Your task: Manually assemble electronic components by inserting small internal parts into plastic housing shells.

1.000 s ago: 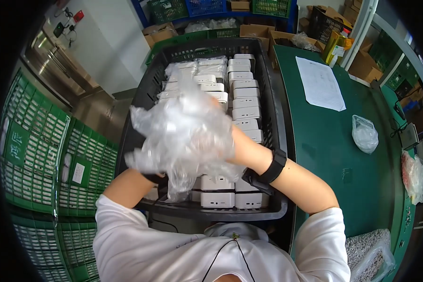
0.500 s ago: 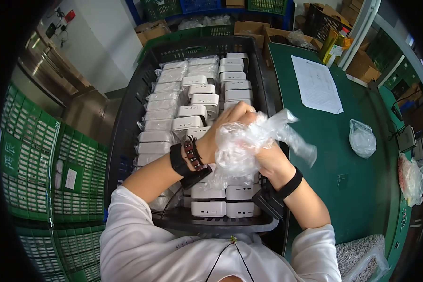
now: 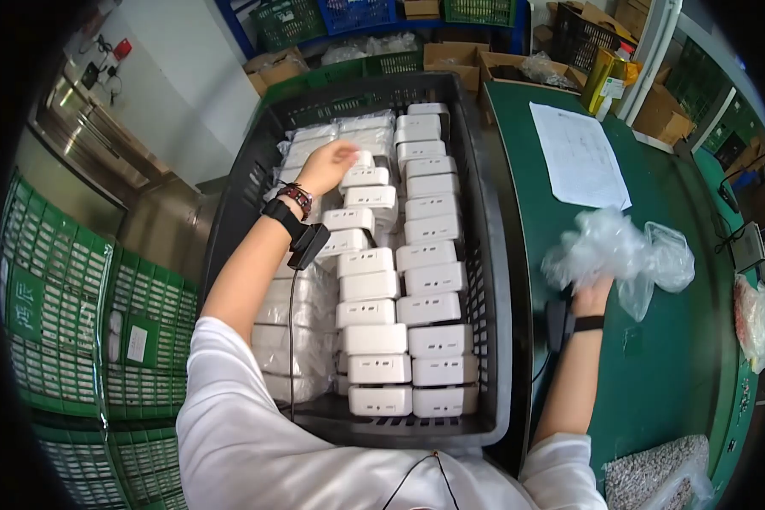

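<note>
My left hand (image 3: 327,167) is over the black crate (image 3: 483,255), right by the white box-shaped housings (image 3: 367,177) of its middle row. Its fingers bend inward, but motion smears their tips, so whether they touch a housing does not show. Over the green table my right hand (image 3: 592,293) grips a crumpled bunch of clear plastic bags (image 3: 599,246), which hides most of its fingers. Beside that bunch, partly overlapped by it, another clear plastic bag (image 3: 673,255) lies on the table.
Bagged white housings (image 3: 293,344) fill the crate's left side. A printed sheet (image 3: 578,153) lies on the green table (image 3: 654,365), with a yellow can (image 3: 603,81) behind it. Green crates (image 3: 59,314) are stacked at left. A grey speckled bag (image 3: 659,472) sits at the near right.
My hands, together on the plastic over the crate before, have parted. The right carried the bags right, over the table; the left moved up and left to the housings.
</note>
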`<action>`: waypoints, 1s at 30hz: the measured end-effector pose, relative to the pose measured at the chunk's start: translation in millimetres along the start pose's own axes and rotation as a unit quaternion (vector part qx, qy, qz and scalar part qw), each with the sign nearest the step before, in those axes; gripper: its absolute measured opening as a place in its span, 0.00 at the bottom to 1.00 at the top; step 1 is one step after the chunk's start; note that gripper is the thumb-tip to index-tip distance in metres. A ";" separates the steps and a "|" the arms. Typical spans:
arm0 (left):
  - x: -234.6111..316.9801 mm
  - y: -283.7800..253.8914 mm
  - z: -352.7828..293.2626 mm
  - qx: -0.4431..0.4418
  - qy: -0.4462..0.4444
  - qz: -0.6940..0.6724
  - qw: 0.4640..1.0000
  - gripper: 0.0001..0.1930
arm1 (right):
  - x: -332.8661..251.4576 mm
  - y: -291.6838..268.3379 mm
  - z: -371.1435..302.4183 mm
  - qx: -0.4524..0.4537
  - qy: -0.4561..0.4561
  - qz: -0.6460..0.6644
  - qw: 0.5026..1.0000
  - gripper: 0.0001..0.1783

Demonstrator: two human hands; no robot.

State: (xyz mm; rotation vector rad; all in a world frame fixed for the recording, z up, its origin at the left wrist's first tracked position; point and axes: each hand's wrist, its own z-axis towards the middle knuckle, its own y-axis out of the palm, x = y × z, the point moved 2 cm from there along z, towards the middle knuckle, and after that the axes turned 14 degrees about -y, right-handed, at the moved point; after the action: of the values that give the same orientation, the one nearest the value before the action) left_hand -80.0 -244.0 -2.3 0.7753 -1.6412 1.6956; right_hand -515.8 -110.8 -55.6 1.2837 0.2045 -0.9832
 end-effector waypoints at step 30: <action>-114.8 21.3 142.7 -0.056 -0.352 -0.029 0.934 0.18 | 40.6 -68.3 2.5 -0.078 0.036 0.146 0.986 0.27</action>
State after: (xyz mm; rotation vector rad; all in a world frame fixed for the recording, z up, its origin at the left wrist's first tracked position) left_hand -29.1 -392.2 -99.4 1.4745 -2.1233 1.3322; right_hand -540.8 -130.3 -128.6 1.1669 0.1415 -0.6583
